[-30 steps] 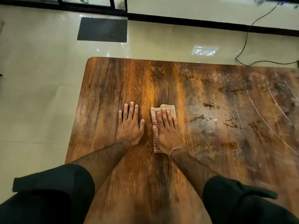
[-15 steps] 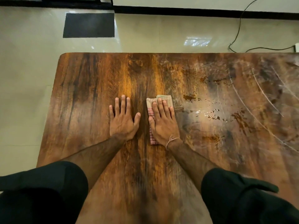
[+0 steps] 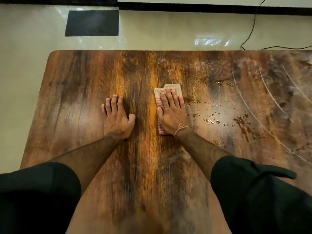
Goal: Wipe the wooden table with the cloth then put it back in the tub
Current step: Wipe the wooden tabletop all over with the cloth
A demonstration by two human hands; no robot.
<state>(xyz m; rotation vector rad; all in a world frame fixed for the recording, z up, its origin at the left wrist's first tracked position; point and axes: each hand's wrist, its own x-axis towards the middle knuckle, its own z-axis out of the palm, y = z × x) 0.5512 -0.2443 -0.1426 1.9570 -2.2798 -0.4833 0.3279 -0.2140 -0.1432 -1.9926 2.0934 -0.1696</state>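
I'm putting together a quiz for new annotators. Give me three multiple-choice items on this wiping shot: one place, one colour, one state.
1. Water droplets lie where from the cloth? A) right B) left C) underneath
2. The floor mat's colour? A) white B) dark grey C) red
3. The right hand on the cloth is: A) flat, fingers straight B) fisted C) lifted clear
Answers: A, droplets glisten to the cloth's right; B, mat looks dark against pale tiles; A, straight fingers press the cloth.

My right hand (image 3: 172, 114) presses the cloth (image 3: 168, 89) flat on the wooden worktop (image 3: 76, 98); my left hand (image 3: 117, 119) rests flat beside it; water droplets (image 3: 212, 118) lie right.
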